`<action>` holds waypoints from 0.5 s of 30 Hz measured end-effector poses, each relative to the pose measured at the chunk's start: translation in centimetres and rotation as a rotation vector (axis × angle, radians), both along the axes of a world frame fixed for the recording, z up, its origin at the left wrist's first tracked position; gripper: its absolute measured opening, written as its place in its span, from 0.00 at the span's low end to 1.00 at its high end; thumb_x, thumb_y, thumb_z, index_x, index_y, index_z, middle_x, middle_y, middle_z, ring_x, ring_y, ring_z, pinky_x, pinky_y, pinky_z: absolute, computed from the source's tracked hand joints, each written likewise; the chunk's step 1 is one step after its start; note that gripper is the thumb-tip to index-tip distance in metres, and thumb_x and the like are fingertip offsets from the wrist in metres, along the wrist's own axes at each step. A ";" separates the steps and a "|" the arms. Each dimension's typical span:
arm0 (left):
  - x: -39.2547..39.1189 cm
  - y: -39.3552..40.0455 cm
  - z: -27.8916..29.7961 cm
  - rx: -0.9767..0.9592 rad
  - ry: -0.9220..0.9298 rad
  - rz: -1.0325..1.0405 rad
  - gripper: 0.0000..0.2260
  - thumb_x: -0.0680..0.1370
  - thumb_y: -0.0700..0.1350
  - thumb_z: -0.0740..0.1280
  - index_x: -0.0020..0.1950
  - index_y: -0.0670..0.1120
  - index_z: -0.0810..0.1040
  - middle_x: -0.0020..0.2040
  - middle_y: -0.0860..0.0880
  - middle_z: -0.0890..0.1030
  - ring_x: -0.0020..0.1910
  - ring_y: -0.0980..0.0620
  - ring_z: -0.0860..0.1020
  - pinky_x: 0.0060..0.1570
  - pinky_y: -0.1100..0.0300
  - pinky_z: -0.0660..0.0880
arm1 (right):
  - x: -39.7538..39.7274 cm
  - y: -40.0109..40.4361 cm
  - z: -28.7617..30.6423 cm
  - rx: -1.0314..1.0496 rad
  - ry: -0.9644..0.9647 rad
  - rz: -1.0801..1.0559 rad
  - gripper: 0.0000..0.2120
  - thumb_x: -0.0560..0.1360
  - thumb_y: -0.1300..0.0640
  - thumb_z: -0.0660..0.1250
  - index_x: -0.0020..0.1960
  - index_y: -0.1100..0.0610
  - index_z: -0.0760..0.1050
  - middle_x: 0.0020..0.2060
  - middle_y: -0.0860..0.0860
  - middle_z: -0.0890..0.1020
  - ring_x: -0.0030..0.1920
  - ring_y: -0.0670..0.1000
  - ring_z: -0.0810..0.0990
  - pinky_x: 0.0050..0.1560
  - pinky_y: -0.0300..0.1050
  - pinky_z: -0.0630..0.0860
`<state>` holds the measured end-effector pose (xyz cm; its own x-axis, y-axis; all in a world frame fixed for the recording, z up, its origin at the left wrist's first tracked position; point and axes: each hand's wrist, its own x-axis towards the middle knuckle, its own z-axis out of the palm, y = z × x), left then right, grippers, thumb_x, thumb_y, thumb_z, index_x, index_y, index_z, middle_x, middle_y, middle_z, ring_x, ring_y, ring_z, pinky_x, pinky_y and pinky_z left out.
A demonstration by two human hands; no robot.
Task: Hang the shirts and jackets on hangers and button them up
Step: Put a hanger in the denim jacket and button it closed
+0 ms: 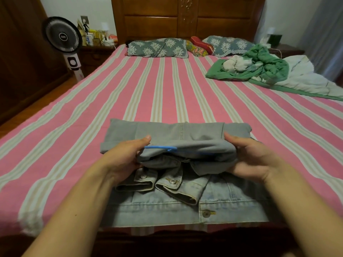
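Right now I have both hands on the folded denim jacket [185, 182] at the near edge of the bed [167, 89]: my left hand [128, 156] and right hand [248, 160] each grip an end of the bundle, thumbs on top. A blue hanger [161, 148] lies between them, against the fold. I judge we're at the start; next, unfold the jacket. Far beyond my right hand lies a green heap [263, 65].

The folded light-blue denim jacket [178, 193] at the bed's near edge is coarse, faded matt cloth with shiny round metal snap buttons [206, 213]. The thin blue hanger [161, 148] looks like smooth plastic. The pink-striped bedsheet [148, 89] is soft matt weave; the carved brown headboard [187, 17] is polished wood.
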<state>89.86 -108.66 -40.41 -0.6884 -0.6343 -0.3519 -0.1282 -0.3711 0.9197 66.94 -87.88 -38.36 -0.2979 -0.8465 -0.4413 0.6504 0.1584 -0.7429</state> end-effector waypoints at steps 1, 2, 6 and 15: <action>-0.1 0.2 0.1 0.023 -0.024 -0.001 0.14 0.80 0.53 0.68 0.54 0.43 0.81 0.46 0.44 0.81 0.42 0.48 0.81 0.36 0.58 0.77 | -0.1 -0.1 -0.2 0.018 -0.028 0.000 0.21 0.80 0.52 0.63 0.67 0.64 0.77 0.65 0.61 0.79 0.67 0.61 0.77 0.71 0.60 0.70; -0.2 0.6 0.4 0.028 -0.043 -0.027 0.15 0.78 0.55 0.69 0.55 0.44 0.81 0.44 0.47 0.81 0.38 0.50 0.80 0.31 0.61 0.76 | 0.1 -0.3 -0.3 0.038 -0.048 -0.024 0.21 0.80 0.52 0.63 0.67 0.64 0.77 0.65 0.62 0.79 0.66 0.61 0.77 0.68 0.61 0.72; -0.2 1.5 0.2 -0.127 0.101 -0.102 0.10 0.75 0.43 0.74 0.52 0.41 0.79 0.37 0.48 0.82 0.32 0.54 0.80 0.28 0.64 0.75 | 1.3 -1.5 -0.7 -0.093 -0.081 -0.307 0.19 0.78 0.54 0.67 0.64 0.65 0.77 0.61 0.62 0.81 0.65 0.58 0.78 0.66 0.58 0.76; -2.3 0.9 -0.4 -0.247 0.128 0.244 0.07 0.82 0.45 0.67 0.58 0.51 0.83 0.51 0.51 0.87 0.52 0.50 0.85 0.46 0.57 0.81 | 3.3 -1.3 -3.0 0.154 0.601 -0.432 0.09 0.80 0.57 0.68 0.43 0.60 0.79 0.40 0.57 0.83 0.44 0.55 0.83 0.49 0.49 0.83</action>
